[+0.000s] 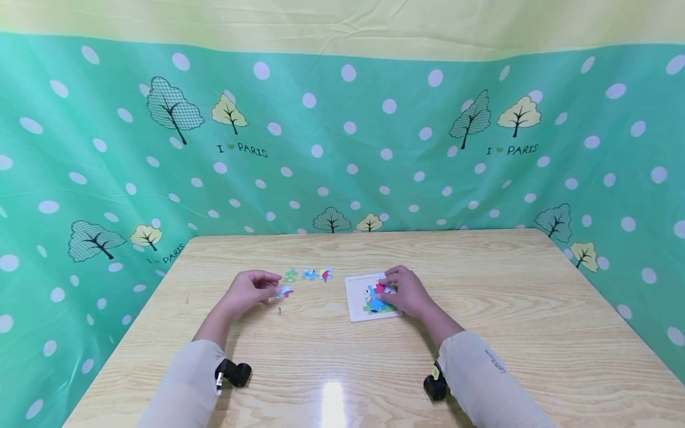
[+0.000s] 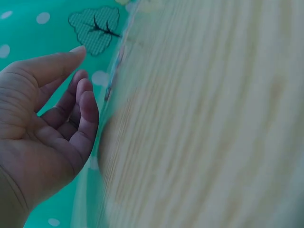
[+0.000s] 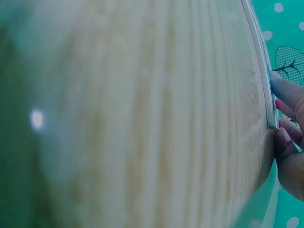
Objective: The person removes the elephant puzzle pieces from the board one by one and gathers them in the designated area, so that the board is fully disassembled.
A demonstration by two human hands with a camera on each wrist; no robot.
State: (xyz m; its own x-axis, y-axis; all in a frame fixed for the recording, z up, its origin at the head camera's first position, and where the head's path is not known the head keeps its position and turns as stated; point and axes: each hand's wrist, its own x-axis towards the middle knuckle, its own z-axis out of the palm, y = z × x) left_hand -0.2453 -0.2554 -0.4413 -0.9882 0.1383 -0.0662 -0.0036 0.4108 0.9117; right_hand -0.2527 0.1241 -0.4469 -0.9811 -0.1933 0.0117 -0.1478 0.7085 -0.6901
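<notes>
Above the left of the table, my left hand (image 1: 251, 291) hovers with thumb and fingers apart, nothing between them. Close to its fingertips lies a jigsaw piece (image 1: 284, 292) with pink and blue print. Behind it are a green piece (image 1: 291, 275), a blue piece (image 1: 309, 274) and a yellow and red piece (image 1: 325, 274). My right hand (image 1: 408, 292) rests on the partly filled puzzle in a white tray (image 1: 357, 313). Its thumb and fingers touch the puzzle around a red piece (image 1: 380, 288); the palm side hides the tray's right part.
The wooden table (image 1: 321, 345) reaches back to a green dotted curtain (image 1: 332, 142). A tiny dark scrap (image 1: 279, 311) lies in front of the loose pieces. Black wrist cameras sit at the left cuff (image 1: 235, 373) and the right cuff (image 1: 436, 385).
</notes>
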